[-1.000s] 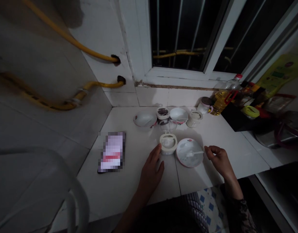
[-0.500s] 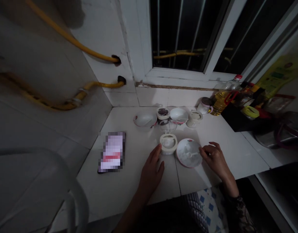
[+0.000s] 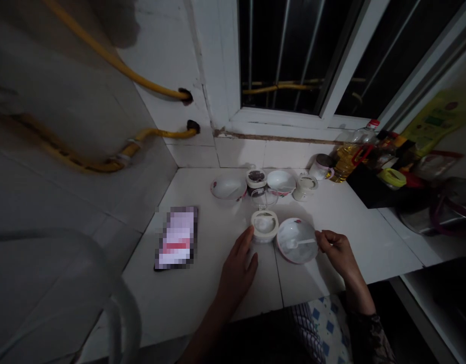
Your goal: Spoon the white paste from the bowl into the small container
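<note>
My right hand (image 3: 336, 248) pinches the handle of a small white spoon (image 3: 303, 241). Its scoop end is over the inside of a white bowl (image 3: 284, 250) with a pink rim, where whitish contents show faintly. Left of the bowl stands a square white seasoning jar (image 3: 265, 233) with its clear lid (image 3: 264, 197) flipped up and white powder or grains inside. My left hand (image 3: 238, 265) rests by this jar, fingers stretched out and fingertips at its left side, holding nothing.
Behind are two more bowls (image 3: 218, 189), a dark-filled jar (image 3: 257, 178), another pale jar (image 3: 305, 188) and a lidded container (image 3: 321, 167). An oil bottle (image 3: 344, 156) and a black box (image 3: 364, 184) stand right. A phone (image 3: 176, 237) lies left.
My right hand has drawn slightly right, and more of the spoon now shows over the bowl. My left hand stays by the jar. The view has shifted slightly.
</note>
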`<move>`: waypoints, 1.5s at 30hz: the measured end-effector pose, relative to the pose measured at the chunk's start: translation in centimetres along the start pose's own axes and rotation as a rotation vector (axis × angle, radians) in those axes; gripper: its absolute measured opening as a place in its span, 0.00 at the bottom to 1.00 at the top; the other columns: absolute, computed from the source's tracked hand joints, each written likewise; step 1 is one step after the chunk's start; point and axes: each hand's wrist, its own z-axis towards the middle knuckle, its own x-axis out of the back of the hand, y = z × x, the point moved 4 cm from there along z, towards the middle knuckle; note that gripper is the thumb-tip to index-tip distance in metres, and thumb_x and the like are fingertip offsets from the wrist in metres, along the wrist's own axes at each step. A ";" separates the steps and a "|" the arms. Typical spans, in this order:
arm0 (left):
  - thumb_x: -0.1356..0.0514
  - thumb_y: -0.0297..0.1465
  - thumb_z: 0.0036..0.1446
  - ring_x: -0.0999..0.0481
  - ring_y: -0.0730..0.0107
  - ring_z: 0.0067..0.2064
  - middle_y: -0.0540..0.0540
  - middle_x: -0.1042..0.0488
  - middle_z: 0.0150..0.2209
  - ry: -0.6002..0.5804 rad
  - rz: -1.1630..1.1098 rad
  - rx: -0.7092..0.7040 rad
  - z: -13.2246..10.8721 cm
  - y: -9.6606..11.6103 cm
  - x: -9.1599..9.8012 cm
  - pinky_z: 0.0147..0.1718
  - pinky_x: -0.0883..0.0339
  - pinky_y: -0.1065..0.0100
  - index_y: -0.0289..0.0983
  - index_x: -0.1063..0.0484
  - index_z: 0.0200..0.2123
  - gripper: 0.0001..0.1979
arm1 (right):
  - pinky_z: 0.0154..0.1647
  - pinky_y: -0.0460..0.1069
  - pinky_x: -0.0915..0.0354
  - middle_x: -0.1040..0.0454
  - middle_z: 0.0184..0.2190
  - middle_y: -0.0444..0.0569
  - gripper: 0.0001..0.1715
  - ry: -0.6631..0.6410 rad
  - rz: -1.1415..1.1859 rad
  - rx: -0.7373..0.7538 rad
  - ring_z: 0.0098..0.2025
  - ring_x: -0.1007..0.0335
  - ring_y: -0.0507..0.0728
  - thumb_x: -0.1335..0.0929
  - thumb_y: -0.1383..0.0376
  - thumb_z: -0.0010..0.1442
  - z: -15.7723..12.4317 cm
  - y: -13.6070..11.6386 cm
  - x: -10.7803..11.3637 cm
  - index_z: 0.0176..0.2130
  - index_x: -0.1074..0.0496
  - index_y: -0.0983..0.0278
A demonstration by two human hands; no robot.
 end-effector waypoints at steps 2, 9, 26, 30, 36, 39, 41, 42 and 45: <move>0.47 0.26 0.61 0.31 0.58 0.63 0.41 0.40 0.67 -0.005 -0.004 -0.006 0.0 0.0 0.1 0.55 0.29 0.55 0.47 0.51 0.69 0.34 | 0.22 0.46 0.48 0.47 0.15 0.40 0.33 0.031 0.055 -0.067 0.20 0.50 0.49 0.37 0.42 0.59 -0.1 0.2 0.2 0.17 0.45 0.61; 0.47 0.25 0.62 0.32 0.58 0.63 0.41 0.40 0.67 -0.005 -0.009 -0.035 0.0 0.2 0.2 0.55 0.29 0.56 0.47 0.51 0.69 0.34 | 0.25 0.47 0.42 0.43 0.15 0.41 0.31 0.247 0.075 0.013 0.21 0.46 0.50 0.36 0.45 0.60 0.9 -1.7 0.3 0.16 0.42 0.61; 0.47 0.25 0.61 0.32 0.59 0.63 0.42 0.39 0.66 0.004 -0.012 -0.023 0.0 0.1 0.0 0.56 0.29 0.56 0.47 0.50 0.69 0.34 | 0.53 0.56 0.40 0.34 0.17 0.39 0.22 0.301 -0.421 0.448 0.21 0.39 0.50 0.38 0.59 0.68 1.3 -4.3 0.1 0.23 0.36 0.61; 0.47 0.25 0.62 0.32 0.59 0.63 0.42 0.39 0.66 0.002 -0.004 -0.030 0.0 0.1 0.1 0.56 0.29 0.56 0.48 0.51 0.69 0.34 | 0.54 0.56 0.42 0.36 0.16 0.38 0.26 0.109 -0.552 0.379 0.20 0.39 0.50 0.40 0.56 0.69 1.2 -2.2 1.3 0.21 0.38 0.61; 0.47 0.25 0.62 0.31 0.58 0.63 0.41 0.39 0.66 0.008 -0.004 -0.055 0.0 0.3 0.2 0.55 0.29 0.56 0.47 0.51 0.69 0.33 | 0.55 0.58 0.42 0.34 0.16 0.39 0.27 -0.058 -0.628 0.349 0.21 0.37 0.51 0.41 0.57 0.69 1.1 -1.6 0.6 0.20 0.38 0.61; 0.47 0.25 0.62 0.31 0.59 0.62 0.42 0.39 0.66 0.005 0.004 -0.051 0.0 0.3 0.3 0.55 0.29 0.56 0.47 0.51 0.69 0.34 | 0.55 0.57 0.41 0.35 0.16 0.38 0.27 -0.143 -0.570 0.363 0.20 0.40 0.49 0.42 0.56 0.70 1.1 -1.8 -0.6 0.20 0.39 0.61; 0.47 0.24 0.61 0.30 0.59 0.62 0.42 0.38 0.66 0.005 0.014 -0.042 0.1 0.3 0.3 0.56 0.29 0.57 0.47 0.51 0.69 0.35 | 0.55 0.57 0.40 0.35 0.16 0.38 0.28 -0.151 -0.528 0.368 0.20 0.40 0.49 0.42 0.55 0.70 1.1 -1.9 -1.1 0.21 0.39 0.61; 0.47 0.24 0.61 0.30 0.60 0.62 0.42 0.38 0.66 0.004 0.017 -0.037 0.1 0.4 0.3 0.56 0.29 0.57 0.47 0.50 0.69 0.35 | 0.55 0.57 0.40 0.35 0.16 0.38 0.28 -0.145 -0.511 0.366 0.20 0.40 0.49 0.42 0.55 0.70 1.1 -1.9 -1.3 0.21 0.39 0.61; 0.46 0.24 0.60 0.31 0.60 0.62 0.42 0.38 0.66 0.007 0.011 -0.024 0.1 0.4 0.3 0.55 0.28 0.58 0.47 0.50 0.69 0.35 | 0.55 0.57 0.39 0.35 0.16 0.37 0.27 -0.127 -0.485 0.361 0.20 0.39 0.49 0.41 0.54 0.70 1.1 -1.7 -1.4 0.21 0.38 0.61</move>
